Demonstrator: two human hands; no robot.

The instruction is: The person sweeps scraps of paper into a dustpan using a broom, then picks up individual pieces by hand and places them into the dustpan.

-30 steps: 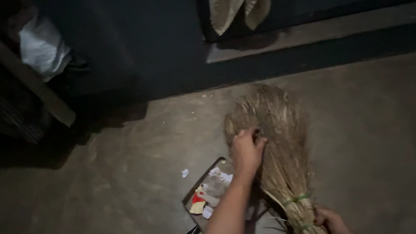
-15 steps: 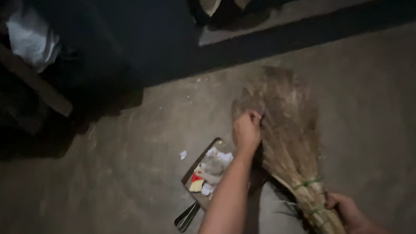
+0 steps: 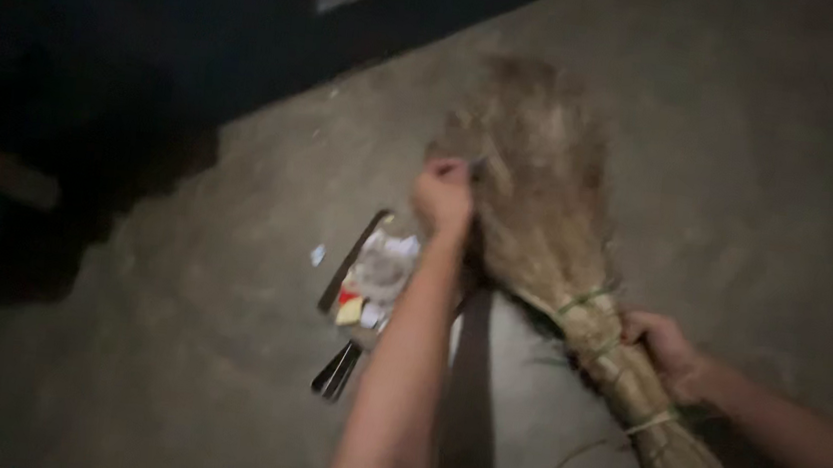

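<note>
Both hands (image 3: 443, 194) closed on straw broom (image 3: 549, 215)

Bare concrete floor (image 3: 761, 194) lies open to the right and far side. The grass broom (image 3: 540, 205) fills the middle; the littered dustpan (image 3: 362, 279) blocks the floor just left of it. Dark clutter crowds the far left.

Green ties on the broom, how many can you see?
3, all on the broom where the bristles meet the handle: one nearest the bristles, one beside the right hand, one lower. Blur may hide more.
</note>
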